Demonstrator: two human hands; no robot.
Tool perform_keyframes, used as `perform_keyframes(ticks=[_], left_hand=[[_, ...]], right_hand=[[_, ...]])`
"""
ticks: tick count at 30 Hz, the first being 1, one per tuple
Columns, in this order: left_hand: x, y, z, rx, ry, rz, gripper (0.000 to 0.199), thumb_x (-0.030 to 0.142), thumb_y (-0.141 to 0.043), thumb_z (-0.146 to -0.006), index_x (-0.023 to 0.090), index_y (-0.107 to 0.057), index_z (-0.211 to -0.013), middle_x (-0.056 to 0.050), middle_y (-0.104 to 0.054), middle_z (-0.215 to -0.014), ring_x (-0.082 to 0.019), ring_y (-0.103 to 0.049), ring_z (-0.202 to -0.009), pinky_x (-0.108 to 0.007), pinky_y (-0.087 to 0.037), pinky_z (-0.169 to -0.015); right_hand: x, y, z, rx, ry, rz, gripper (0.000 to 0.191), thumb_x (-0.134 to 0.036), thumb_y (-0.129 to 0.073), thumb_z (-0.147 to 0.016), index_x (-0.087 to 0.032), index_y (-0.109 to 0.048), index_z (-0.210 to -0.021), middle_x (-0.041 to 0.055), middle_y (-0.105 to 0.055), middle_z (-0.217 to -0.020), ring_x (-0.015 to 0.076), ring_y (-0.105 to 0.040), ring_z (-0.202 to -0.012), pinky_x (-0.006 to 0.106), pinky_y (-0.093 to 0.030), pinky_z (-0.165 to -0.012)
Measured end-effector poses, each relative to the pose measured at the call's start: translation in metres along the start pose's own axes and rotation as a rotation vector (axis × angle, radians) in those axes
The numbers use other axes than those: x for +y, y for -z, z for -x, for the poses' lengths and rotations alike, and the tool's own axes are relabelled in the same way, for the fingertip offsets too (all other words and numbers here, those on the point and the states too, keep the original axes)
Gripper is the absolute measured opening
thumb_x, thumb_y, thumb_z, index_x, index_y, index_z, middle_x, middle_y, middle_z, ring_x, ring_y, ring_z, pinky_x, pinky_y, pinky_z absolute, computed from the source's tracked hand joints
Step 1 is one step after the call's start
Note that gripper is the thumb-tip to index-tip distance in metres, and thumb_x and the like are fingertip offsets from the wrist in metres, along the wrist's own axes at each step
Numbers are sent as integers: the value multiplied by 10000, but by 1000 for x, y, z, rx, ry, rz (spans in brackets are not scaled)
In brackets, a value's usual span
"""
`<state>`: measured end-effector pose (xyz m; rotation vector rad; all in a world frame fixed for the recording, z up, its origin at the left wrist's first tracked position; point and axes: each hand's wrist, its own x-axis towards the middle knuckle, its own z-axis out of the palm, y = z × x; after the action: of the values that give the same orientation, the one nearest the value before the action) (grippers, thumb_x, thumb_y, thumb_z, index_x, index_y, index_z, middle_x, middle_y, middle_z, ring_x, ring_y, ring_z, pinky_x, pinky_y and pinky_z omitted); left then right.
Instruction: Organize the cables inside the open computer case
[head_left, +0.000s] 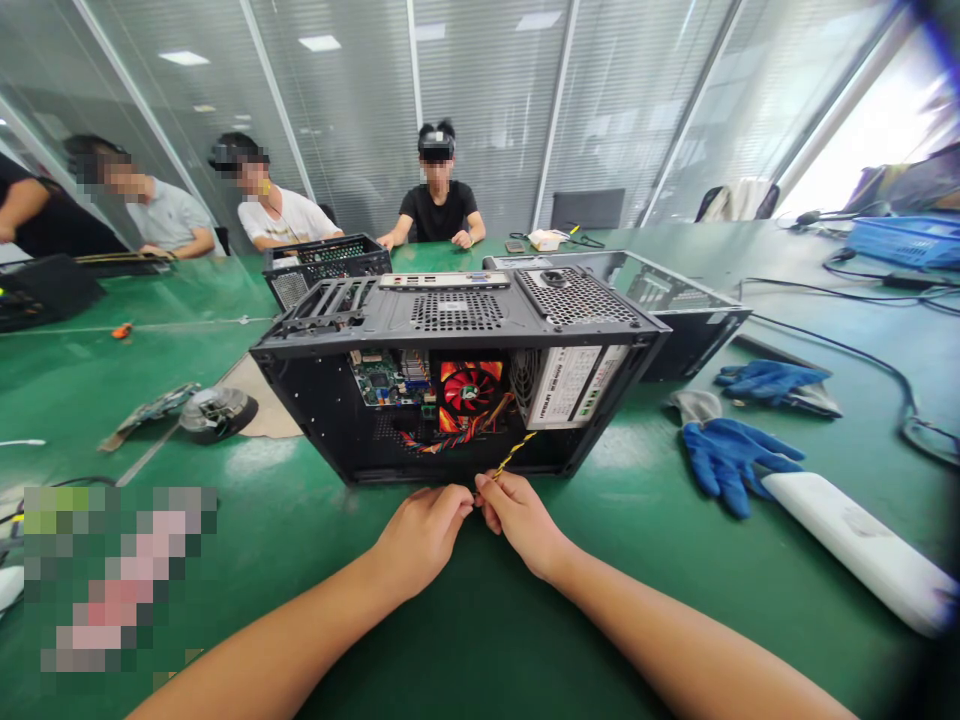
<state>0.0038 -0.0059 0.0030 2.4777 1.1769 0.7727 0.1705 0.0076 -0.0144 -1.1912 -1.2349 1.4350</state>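
Right at the front edge of the desktop computer case (315, 400), there they were: two bare hands, nearly fingertip to fingertip, low over the green tabletop (637, 570). The right hand (517, 510) had thumb and fingers pinched around the yellow-and-black twisted cable (516, 453), which slanted up and away from that grip into the open case, towards the underside of the power supply (574, 390). The left hand (427, 530) met it from the other side, fingers curled in; whether its tips had closed on the cable's end, I could not tell.

And that lower end? Lost behind the fingers. The upper end faded into shadow below the power supply, its connection out of sight. At lower left, pixelation blotted out whatever lay there.

Now the case itself, open side facing the hands, port panel (446, 281) on top: a circuit board (379, 382) at left, a red-and-black cooling fan (470, 388) in the middle, the labelled power supply at right, and bundled multicoloured wires (457, 438) sagging beneath the fan. Over at far right sat a blue plastic basket (900, 240), cut off by the frame, its contents hard to make out.
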Motion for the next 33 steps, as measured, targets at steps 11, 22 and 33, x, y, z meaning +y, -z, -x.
perform_keyframes(ticks=[11,22,33], left_hand=[[-2,-4,1,-23,-59,-178,298,55,-357,-932,204,-590,-1042,-27,-633,-816,-160,-605,-729,-284,-505,-703],[-7,4,0,-132,-265,-387,262,107,-431,-954,190,-601,-1134,-41,-610,-836,-192,-581,-736,-337,-525,-742],[-9,1,1,-9,-341,-405,173,182,-453,-985,166,-622,-1018,-20,-619,-748,-170,-600,-677,-326,-504,-696]], right_hand=[[-2,0,1,-4,28,21,486,-630,-537,-837,-209,-506,-598,-59,-417,-432,102,-365,-413,247,-296,-431],[2,0,0,-1,-8,-42,462,-616,-566,-819,-208,-486,-616,-67,-406,-459,95,-351,-422,244,-270,-435],[2,0,0,-26,-8,-16,470,-626,-564,-818,-203,-497,-626,-64,-415,-467,95,-358,-428,244,-272,-442]])
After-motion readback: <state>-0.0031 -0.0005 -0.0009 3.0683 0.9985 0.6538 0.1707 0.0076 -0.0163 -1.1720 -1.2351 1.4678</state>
